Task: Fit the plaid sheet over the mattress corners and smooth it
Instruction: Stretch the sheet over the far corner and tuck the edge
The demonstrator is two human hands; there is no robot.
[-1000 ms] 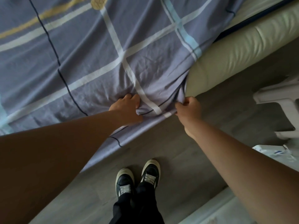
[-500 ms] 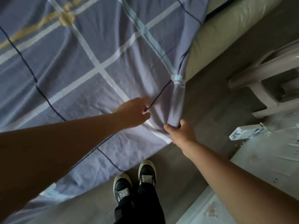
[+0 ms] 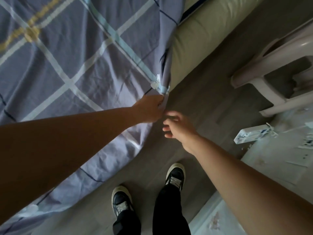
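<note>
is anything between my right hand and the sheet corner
Nothing visible does: the right hand is open just beside the corner of the plaid sheet, with only bare floor between them. The left hand grips that corner.

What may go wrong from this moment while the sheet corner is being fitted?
Only the left hand holds the plaid sheet; the right hand is open and off it, so the corner might slip off the bare mattress side. Loose sheet hangs near the shoes, so stepping on it is possible.
</note>
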